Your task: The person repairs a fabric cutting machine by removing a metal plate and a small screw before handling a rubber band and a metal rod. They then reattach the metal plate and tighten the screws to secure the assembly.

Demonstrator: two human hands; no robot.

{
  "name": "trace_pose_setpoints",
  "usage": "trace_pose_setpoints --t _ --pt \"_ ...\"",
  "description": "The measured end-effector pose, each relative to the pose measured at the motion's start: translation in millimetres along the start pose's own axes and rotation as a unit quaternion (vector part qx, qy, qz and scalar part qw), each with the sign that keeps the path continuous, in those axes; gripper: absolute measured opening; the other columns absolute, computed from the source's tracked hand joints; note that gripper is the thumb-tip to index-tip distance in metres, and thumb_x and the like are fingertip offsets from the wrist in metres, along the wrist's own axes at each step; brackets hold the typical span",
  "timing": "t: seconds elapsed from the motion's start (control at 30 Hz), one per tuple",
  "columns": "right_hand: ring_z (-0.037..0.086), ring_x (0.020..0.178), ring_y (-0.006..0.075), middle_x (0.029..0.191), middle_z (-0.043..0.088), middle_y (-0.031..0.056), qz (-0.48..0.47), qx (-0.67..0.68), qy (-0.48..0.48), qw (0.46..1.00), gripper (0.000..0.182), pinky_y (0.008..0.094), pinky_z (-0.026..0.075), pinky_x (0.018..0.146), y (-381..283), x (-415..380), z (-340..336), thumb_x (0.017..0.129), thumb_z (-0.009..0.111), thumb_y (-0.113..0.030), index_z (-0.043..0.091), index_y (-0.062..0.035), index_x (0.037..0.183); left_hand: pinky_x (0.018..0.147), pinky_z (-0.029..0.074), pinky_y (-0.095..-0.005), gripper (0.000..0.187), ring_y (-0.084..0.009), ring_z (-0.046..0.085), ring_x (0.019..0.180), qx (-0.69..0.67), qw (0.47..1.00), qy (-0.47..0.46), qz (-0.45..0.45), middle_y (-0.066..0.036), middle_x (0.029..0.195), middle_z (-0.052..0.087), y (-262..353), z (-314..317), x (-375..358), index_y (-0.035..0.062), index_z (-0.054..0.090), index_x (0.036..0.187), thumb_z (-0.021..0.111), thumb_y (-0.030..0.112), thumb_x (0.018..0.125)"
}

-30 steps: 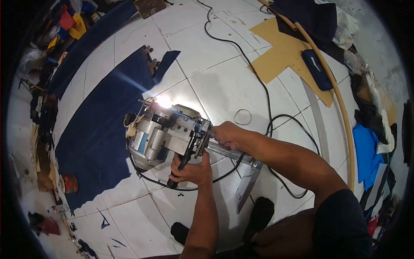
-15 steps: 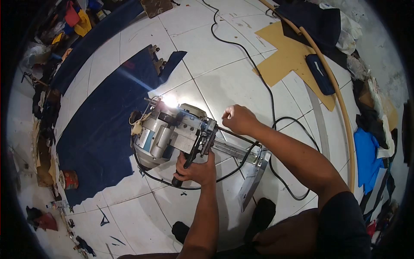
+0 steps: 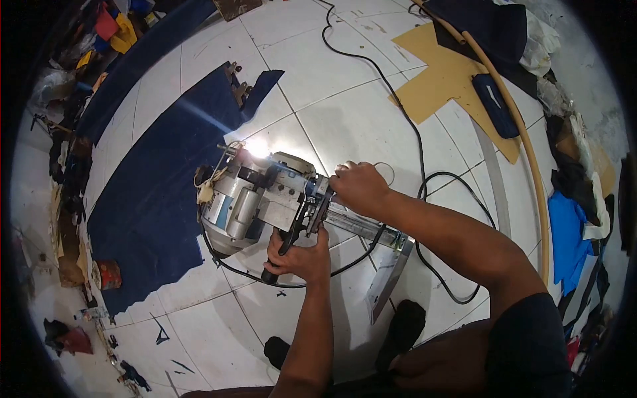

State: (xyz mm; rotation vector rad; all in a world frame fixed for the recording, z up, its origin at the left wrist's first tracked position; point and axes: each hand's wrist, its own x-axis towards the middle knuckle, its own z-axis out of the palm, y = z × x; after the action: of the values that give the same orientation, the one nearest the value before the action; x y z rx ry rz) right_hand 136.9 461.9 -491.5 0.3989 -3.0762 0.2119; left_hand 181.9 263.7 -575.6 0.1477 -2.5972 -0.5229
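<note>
An electric fabric cutting machine (image 3: 235,205) lies on its side on the white tiled floor, its silver motor to the left and its base plate (image 3: 390,278) to the right. My left hand (image 3: 300,257) is wrapped around the machine's black handle (image 3: 290,239). At the upper side of the machine's middle is my right hand (image 3: 360,189), closed, its fingertips against or just beside the metal parts. What those fingers grip is hidden. A thin loop (image 3: 393,174) shows just behind that hand. A bright lamp (image 3: 257,147) shines on the machine.
Dark blue fabric (image 3: 152,199) with clips (image 3: 240,89) lies left of the machine. A black cable (image 3: 419,149) curls across the floor at right. Brown paper (image 3: 438,73), a dark blue case (image 3: 494,106) and a long tan tube (image 3: 524,152) lie farther right. A small can (image 3: 107,274) stands left.
My right hand has moved left and down onto the machine's middle, from just above it. The thin loop now shows behind it. My left hand keeps its hold on the handle.
</note>
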Motion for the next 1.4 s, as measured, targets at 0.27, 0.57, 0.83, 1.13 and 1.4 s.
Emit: trace_pose_setpoints --t 0.27,0.57,0.83,1.13,1.4 --pt "0.071 0.088 0.0259 0.089 0.071 0.0102 -0.06 -0.071 0.017 0.996 0.008 0.0378 0.057 0.071 0 3 -1 0.08 0.068 -0.011 0.073 -0.0066 0.083 0.113 0.01 -0.064 0.1 -0.0345 0.041 0.132 -0.005 1.0 0.017 -0.001 -0.016 0.13 0.053 1 0 0 -0.0023 0.048 0.135 0.084 0.057 0.063" --pt "0.07 0.09 0.0257 0.088 0.068 0.0083 -0.041 -0.054 0.011 0.998 0.013 0.0385 0.058 0.07 -2 2 -3 0.084 0.067 -0.019 0.071 -0.0071 0.088 0.113 0.006 -0.0679 0.1 -0.0351 0.033 0.138 -0.042 0.999 -0.006 -0.027 -0.015 0.136 0.05 1 1 1 -0.0036 0.047 0.136 0.084 0.054 0.064" --pt "0.071 0.09 0.0282 0.09 0.069 0.0112 -0.045 -0.029 0.006 0.999 0.011 0.0374 0.058 0.07 0 1 -5 0.081 0.067 -0.011 0.071 -0.0047 0.09 0.113 0.01 -0.0619 0.097 -0.0334 0.042 0.13 -0.011 1.0 -0.008 -0.021 -0.014 0.128 0.052 4 -3 2 0.0018 0.046 0.133 0.083 0.059 0.064" --pt "0.07 0.082 0.0259 0.085 0.066 0.0112 -0.092 -0.071 0.032 0.993 0.01 0.0387 0.058 0.064 0 2 2 0.081 0.066 -0.014 0.069 -0.0038 0.081 0.113 0.009 -0.0668 0.101 -0.033 0.032 0.136 -0.023 0.998 -0.029 -0.046 -0.012 0.134 0.047 6 -3 3 -0.0037 0.047 0.136 0.085 0.054 0.062" --pt "0.068 0.078 0.0232 0.078 0.062 0.0073 -0.127 -0.124 0.068 0.982 0.014 0.0381 0.056 0.064 5 8 8 0.079 0.068 -0.022 0.068 -0.0078 0.077 0.112 0.009 -0.0676 0.102 -0.0326 0.031 0.138 -0.012 0.999 -0.03 -0.027 -0.014 0.137 0.046 2 0 2 -0.0046 0.045 0.137 0.086 0.053 0.064"
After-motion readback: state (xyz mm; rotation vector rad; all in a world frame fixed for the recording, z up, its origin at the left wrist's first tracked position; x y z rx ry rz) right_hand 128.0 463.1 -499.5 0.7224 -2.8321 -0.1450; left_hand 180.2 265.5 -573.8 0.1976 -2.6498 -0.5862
